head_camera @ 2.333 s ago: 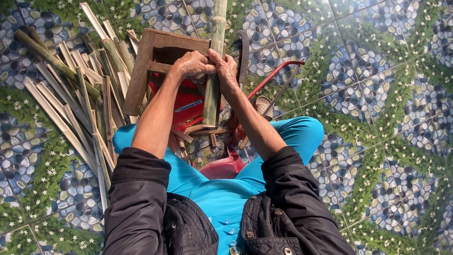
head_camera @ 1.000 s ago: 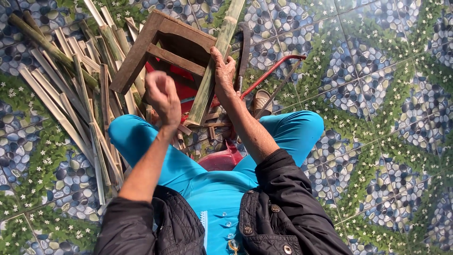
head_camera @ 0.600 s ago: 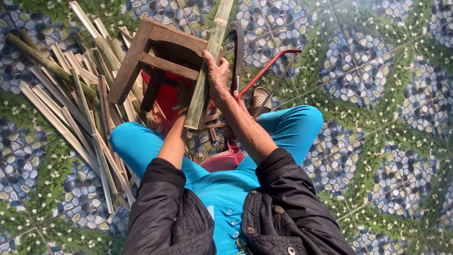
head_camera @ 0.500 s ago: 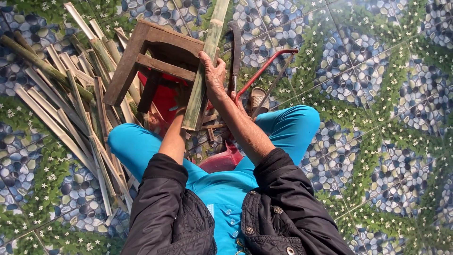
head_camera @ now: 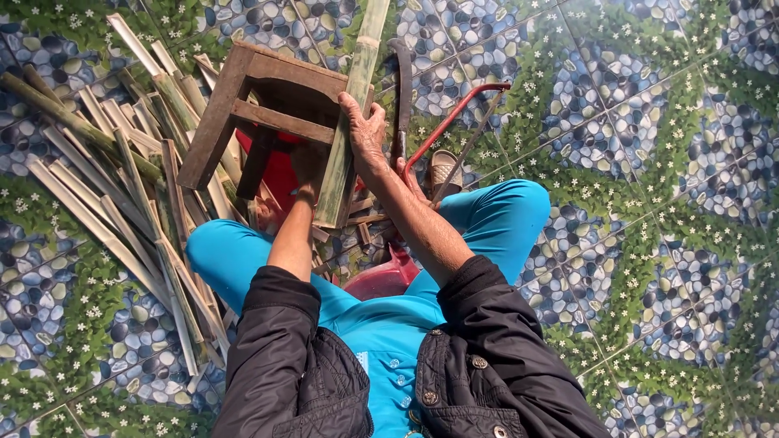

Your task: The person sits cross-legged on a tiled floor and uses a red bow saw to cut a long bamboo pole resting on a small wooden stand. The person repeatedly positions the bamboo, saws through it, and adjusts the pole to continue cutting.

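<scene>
Two hands: both are working at one green bamboo pole [head_camera: 350,122], which is leaning upright against the wooden stool [head_camera: 268,97] in front of my knees.
Bamboo pole: it is running from the top edge of the view down to a cut end just above my lap, touching the stool's far side.
Right hand [head_camera: 363,126]: I am closing my fingers around the pole about halfway along its visible length, thumb side toward the stool.
Left hand [head_camera: 307,166]: I am reaching under the stool's frame beside the pole's lower end; I cannot tell whether these fingers are gripping anything, since they are lying in shadow.
Stool: it is tipping on its side, its open frame holding nothing I can make out but a red patch showing through.
Split bamboo strips [head_camera: 122,178]: many are lying fanned on the tiled floor [head_camera: 649,162] to my left, touching the stool.
Red-framed saw [head_camera: 454,122]: it is lying just right of the pole, near my right knee.
Red basin [head_camera: 381,280]: it is sitting between my legs; its contents are hidden.
</scene>
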